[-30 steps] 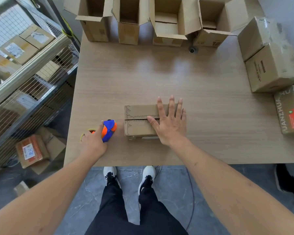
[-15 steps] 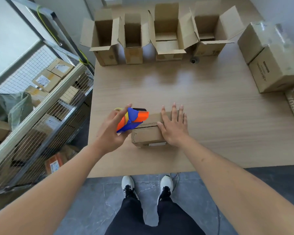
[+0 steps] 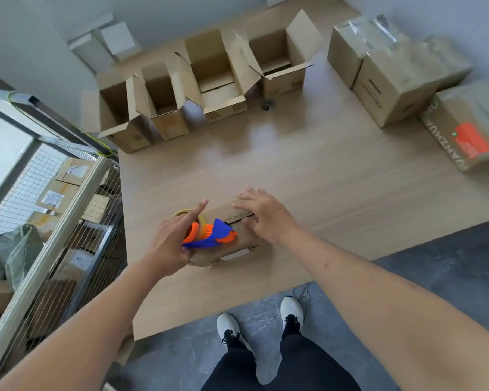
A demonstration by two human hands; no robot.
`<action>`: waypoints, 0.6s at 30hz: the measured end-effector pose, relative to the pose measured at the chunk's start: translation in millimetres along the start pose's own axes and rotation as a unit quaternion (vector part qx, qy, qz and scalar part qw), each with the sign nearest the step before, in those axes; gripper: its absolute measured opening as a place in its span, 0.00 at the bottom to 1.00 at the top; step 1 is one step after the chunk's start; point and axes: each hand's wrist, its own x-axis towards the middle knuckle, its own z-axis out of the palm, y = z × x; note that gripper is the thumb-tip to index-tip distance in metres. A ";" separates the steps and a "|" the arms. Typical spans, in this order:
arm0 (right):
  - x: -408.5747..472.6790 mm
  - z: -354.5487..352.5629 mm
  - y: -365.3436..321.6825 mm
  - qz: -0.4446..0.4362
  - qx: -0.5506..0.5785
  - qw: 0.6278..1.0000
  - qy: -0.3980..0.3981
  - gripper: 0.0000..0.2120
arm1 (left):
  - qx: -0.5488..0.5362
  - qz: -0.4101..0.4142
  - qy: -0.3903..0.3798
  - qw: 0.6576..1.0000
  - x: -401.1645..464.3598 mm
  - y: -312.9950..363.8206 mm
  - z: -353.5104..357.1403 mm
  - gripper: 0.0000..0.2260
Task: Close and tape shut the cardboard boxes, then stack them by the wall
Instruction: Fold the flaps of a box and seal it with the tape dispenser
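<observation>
Gripped in the left hand: a blue-and-orange tape dispenser, fingers curled round its handle and the index finger pointing straight out past the yellowish tape roll. Its front end sits over the left end of a small closed cardboard box, near the front edge of the bench, left of centre.

Right hand lies on the box's right end, fingers straight and spread, holding nothing (whether the palm presses down or only rests, I cannot tell). The box's flaps meet in a seam that runs out from under the dispenser toward this hand.

Head view, farther back: four open boxes in a row along the bench's far edge, flaps up. Taped boxes stand at the far right corner against the wall; one with an orange label lies just in front of them by the right edge. Wire shelving with parcels stands off the left edge. White shoes on grey floor below.
</observation>
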 end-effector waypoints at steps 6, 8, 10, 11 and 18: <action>14.3 -11.1 -12.7 -0.048 -0.027 0.994 -0.092 0.32 | 0.013 -0.005 -0.001 1.000 -1.7 4.0 -1.7 0.55; 19.7 -10.9 -18.6 -0.059 -0.049 0.992 -0.103 0.27 | 0.015 -0.005 0.003 1.000 -2.8 6.1 -0.8 0.54; 22.6 -11.1 -23.4 -0.057 -0.063 0.991 -0.100 0.15 | 0.023 -0.012 -0.001 1.000 -2.2 4.2 0.7 0.54; 23.3 -11.0 -25.0 -0.048 -0.056 0.993 -0.091 0.11 | 0.031 -0.015 -0.006 0.999 -1.2 2.3 1.2 0.54; 20.3 -4.3 -29.4 0.005 -0.021 0.999 -0.041 0.02 | 0.099 -0.027 0.016 0.995 -4.3 19.3 7.8 0.40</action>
